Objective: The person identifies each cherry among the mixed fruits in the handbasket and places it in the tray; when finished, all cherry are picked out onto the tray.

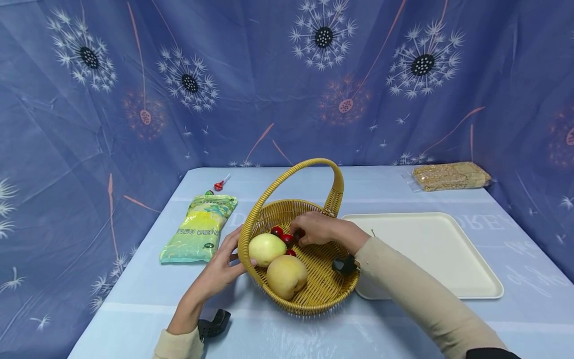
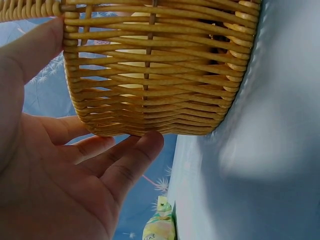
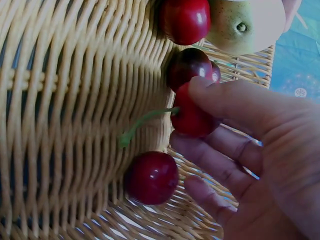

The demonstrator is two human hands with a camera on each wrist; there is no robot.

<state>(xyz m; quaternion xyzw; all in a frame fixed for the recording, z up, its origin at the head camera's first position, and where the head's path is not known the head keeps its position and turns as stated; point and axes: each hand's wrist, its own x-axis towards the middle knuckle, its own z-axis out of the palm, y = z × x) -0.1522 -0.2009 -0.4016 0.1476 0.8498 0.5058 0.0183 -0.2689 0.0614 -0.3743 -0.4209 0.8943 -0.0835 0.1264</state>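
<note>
A yellow wicker basket (image 1: 320, 271) with an arched handle stands mid-table. My left hand (image 1: 218, 271) grips its left side, the thumb at the rim and the fingers against the outer wicker (image 2: 150, 95). Inside the basket, my right hand (image 1: 319, 228) pinches a red cherry (image 3: 192, 117) between thumb and fingers; its green stem points away from the hand. Near these fingers lie a loose cherry (image 3: 152, 177), a darker cherry (image 3: 187, 67) and another red one (image 3: 185, 20). A pale yellow-green fruit (image 1: 266, 249) and a larger yellow fruit (image 1: 287, 276) rest in the basket's left part.
A cream tray (image 1: 430, 254) lies right of the basket, partly under the right forearm. Left of the basket is a green-yellow packet (image 1: 197, 229), with a red-wrapped lollipop (image 1: 218, 186) behind it. A clear-wrapped tan package (image 1: 450, 176) sits at the back right.
</note>
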